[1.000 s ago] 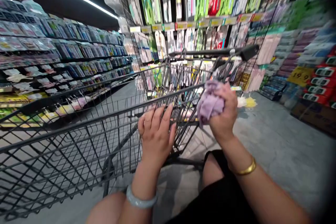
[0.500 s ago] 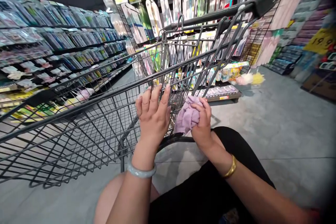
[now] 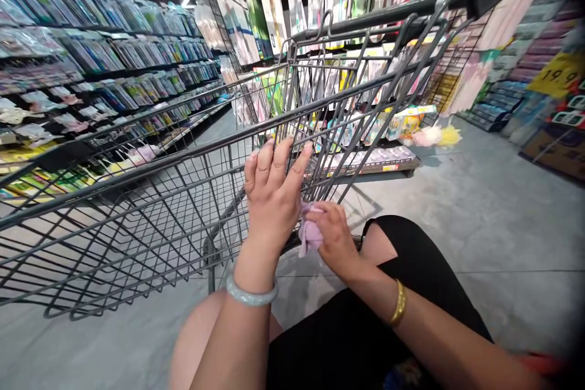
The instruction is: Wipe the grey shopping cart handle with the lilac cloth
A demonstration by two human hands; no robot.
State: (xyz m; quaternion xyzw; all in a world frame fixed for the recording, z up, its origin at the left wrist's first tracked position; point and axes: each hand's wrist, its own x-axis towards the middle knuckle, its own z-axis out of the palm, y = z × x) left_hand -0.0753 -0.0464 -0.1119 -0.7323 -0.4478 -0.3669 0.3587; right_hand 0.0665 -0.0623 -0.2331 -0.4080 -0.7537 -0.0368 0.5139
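A dark metal shopping cart (image 3: pixel 150 186) stands across in front of me, its wire side turned my way. My left hand (image 3: pixel 276 192), with a pale bangle at the wrist, has its fingers stretched out and apart at the cart's wire side; whether the fingertips touch the wires I cannot tell. Bunched in my right hand (image 3: pixel 337 234) is a purple cloth (image 3: pixel 312 233), low by the cart's lower frame and just right of my left hand. My left hand and the wires hide part of the cart behind them.
Behind the cart rises a shelf rack (image 3: pixel 320 6) hung with packaged goods. Long shelves (image 3: pixel 150 55) of packets line the left side. On the right are stacked packs and a yellow price sign (image 3: pixel 555 75). Grey floor (image 3: pixel 512 207) extends to the right.
My right hand has moved down and left with the purple cloth, closer to my left hand. The view has shifted slightly; my left hand keeps its spread pose at the cart.
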